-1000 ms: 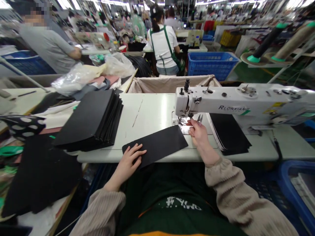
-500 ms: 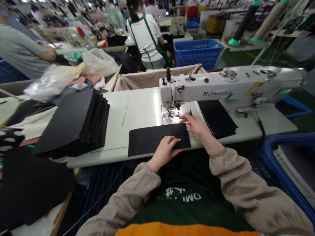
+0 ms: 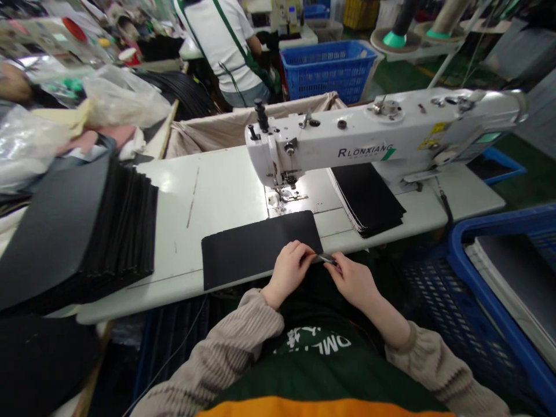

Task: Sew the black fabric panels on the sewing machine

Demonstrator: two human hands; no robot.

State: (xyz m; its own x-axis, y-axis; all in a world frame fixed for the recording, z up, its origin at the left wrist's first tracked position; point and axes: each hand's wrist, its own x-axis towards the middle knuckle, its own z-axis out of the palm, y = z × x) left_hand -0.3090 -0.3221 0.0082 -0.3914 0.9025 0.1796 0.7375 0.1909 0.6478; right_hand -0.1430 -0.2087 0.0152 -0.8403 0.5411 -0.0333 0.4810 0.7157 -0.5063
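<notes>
A flat black panel (image 3: 256, 243) with rounded corners lies at the front edge of the sewing machine table, below the needle area. My left hand (image 3: 289, 271) rests over its lower right part, fingers pinched at the front edge. Close beside it, my right hand (image 3: 355, 284) grips small dark thread snips (image 3: 325, 258), their tip at the panel's lower right corner and near my left fingertips. Whether a thread lies between the blades is too small to tell. The white sewing machine (image 3: 365, 136) stands behind, its lamp lighting the needle plate (image 3: 284, 198).
On the left of the table stands a thick stack of black panels (image 3: 124, 226). A smaller black stack (image 3: 367, 197) lies under the machine arm. At right is a blue basket (image 3: 460, 243) holding panels. Another person (image 3: 221, 52) sits beyond, near a blue crate (image 3: 328, 66).
My right hand has come down from the needle area to the panel's front right corner, bringing the snips beside my left hand. The camera view has shifted right and downward.
</notes>
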